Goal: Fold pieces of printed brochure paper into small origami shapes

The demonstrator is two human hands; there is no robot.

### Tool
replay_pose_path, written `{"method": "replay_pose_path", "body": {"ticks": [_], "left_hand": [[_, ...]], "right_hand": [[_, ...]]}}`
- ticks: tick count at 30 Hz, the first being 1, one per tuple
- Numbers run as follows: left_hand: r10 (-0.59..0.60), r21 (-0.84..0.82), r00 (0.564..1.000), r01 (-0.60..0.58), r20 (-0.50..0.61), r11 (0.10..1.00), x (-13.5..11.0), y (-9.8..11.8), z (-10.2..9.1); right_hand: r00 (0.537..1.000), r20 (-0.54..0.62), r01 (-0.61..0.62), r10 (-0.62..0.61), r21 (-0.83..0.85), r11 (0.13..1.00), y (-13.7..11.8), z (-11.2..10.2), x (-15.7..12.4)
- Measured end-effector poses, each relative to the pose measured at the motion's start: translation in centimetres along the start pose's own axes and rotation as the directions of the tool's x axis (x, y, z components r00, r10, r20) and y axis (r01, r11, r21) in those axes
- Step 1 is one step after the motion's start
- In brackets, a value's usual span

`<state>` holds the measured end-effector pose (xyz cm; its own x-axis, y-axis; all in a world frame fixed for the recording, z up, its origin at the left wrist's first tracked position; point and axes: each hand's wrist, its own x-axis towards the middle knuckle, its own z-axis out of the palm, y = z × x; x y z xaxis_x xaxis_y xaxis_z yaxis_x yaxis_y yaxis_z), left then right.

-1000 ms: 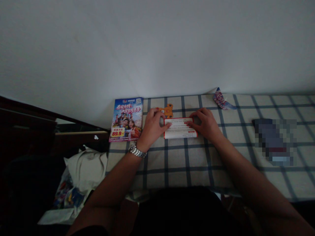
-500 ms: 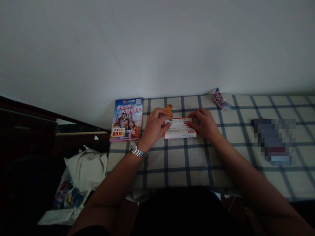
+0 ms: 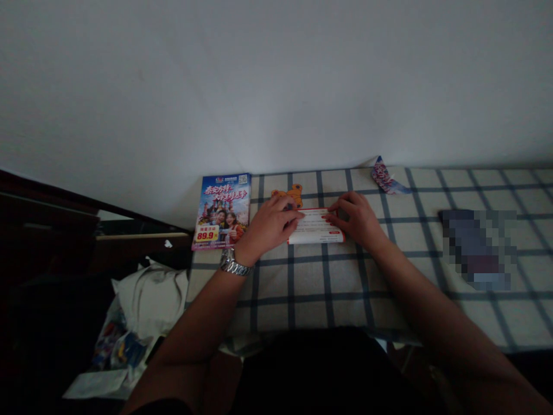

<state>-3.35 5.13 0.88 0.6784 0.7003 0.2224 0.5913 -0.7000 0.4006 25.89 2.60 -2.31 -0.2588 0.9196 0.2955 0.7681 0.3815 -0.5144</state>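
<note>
Checked cloth (image 3: 328, 282), blue lines on pale, covers the table. Far left at its edge is a colourful brochure (image 3: 221, 211), lying flat, with 89.9 printed near its lower corner. My left hand (image 3: 268, 227) is just right of it, steel watch (image 3: 233, 264) on the wrist. Its fingers are loosely bent, forefinger tip pressing the left end of the red-bordered leaflet (image 3: 317, 227), not closed around anything. An orange figure (image 3: 295, 194) lies just behind that hand, partly covered. The leaflet lies flat between both hands, long side toward me. My right hand (image 3: 358, 222) sits on its right end, thumb on the face, fingers at the far edge. Can't tell if it pinches or only presses. Further right is a folded printed scrap (image 3: 387, 176) by the wall, well apart from the hands, then a dark blurred item (image 3: 477, 248).
</note>
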Motion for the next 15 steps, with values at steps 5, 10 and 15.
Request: {"method": "replay_pose_path", "body": {"ticks": [5, 10, 15], "left_hand": [[0.017, 0.025, 1.0, -0.018, 0.019, 1.0, -0.1, 0.6, -0.8], [0.043, 0.05, 0.997, -0.046, 0.061, 0.998, -0.1, 2.3, -0.6], [-0.01, 0.089, 0.998, 0.005, 0.056, 0.996, -0.3, 3.3, 0.2]], "right_hand": [[0.999, 0.045, 0.024, -0.023, -0.017, 1.0, -0.3, -0.2, 0.2], [0.999, 0.044, 0.026, -0.025, -0.026, 0.999, -0.2, -0.2, 0.2], [0.999, 0.03, 0.034, -0.033, -0.054, 0.998, -0.1, 0.0, 0.1]]}}
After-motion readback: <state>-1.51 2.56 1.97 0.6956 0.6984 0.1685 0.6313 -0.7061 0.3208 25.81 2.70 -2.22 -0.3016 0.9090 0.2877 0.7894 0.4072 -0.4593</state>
